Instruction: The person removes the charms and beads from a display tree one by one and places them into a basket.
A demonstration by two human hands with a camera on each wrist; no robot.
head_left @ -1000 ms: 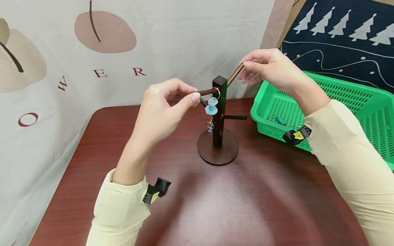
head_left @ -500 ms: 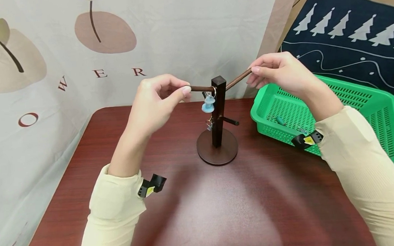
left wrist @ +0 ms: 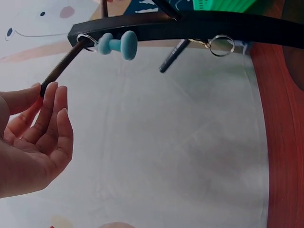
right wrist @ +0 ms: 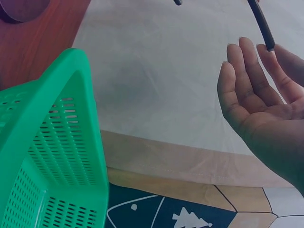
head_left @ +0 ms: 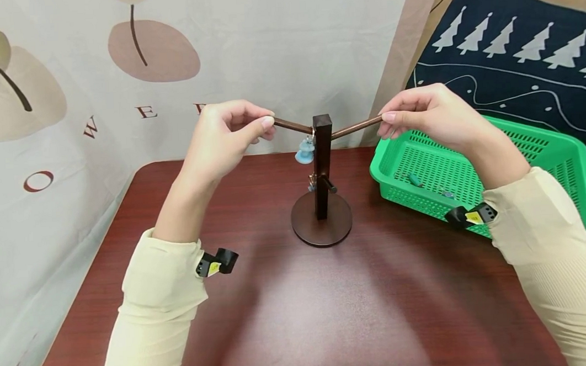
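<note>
A dark wooden stand [head_left: 323,165] with a square post, round base and several pegs stands upright on the table. My left hand [head_left: 226,134] pinches the tip of the upper left peg [head_left: 292,125] between thumb and fingers. On that peg, close to the post, hangs a keychain with a light blue, dumbbell-shaped charm [left wrist: 116,45]. Lower on the stand hangs a second metal ring [left wrist: 222,45], its pendant largely hidden in the left wrist view. My right hand [head_left: 433,115] pinches the end of the upper right peg [head_left: 357,128], its other fingers loosely bent in the right wrist view.
A green perforated basket [head_left: 408,198] sits at the right, under my right forearm. Inside it lie a small green item [head_left: 414,180] and another small item [head_left: 448,195]. A printed cloth [head_left: 266,51] hangs behind the reddish-brown table [head_left: 304,304].
The stand has turned clockwise seen from above. My left hand moved left and away with its peg; my right hand came right and nearer. The lower bare peg swung from the right toward me.
</note>
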